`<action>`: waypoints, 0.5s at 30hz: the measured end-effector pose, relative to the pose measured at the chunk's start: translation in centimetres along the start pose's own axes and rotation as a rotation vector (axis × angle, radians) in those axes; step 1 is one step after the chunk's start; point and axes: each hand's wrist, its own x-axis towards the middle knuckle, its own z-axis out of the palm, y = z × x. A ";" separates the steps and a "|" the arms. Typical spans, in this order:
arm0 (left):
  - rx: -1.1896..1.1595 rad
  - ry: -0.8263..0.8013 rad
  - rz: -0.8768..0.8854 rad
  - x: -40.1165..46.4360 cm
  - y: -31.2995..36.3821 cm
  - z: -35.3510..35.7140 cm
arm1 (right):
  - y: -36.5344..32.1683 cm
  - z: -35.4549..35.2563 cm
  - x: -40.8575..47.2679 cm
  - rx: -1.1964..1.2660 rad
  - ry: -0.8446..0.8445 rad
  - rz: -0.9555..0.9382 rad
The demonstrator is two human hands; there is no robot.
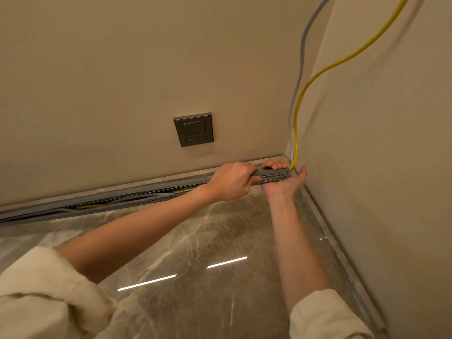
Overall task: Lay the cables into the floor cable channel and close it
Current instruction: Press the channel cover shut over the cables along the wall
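Note:
A grey slotted cable channel (137, 198) runs along the foot of the back wall into the right corner. A yellow cable (318, 74) and a grey cable (302, 52) drop down the corner and lie inside the channel. Over the channel's right end sits a grey cover strip (271, 171). My left hand (230, 182) is closed around the channel and cover from above. My right hand (285, 179) cups the channel's end from the front, fingers curled over the cover's far edge. Left of my hands the channel lies uncovered, with cables showing.
A grey wall socket (194, 129) sits on the back wall above the channel. The floor is glossy brown marble (195, 253) with a stone skirting along both walls. The right wall (379, 167) stands close beside my right hand.

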 end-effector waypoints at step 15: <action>0.012 0.004 0.166 -0.6 -1.1 0.2 | 0.2 0.2 -0.5 -0.146 0.148 -0.017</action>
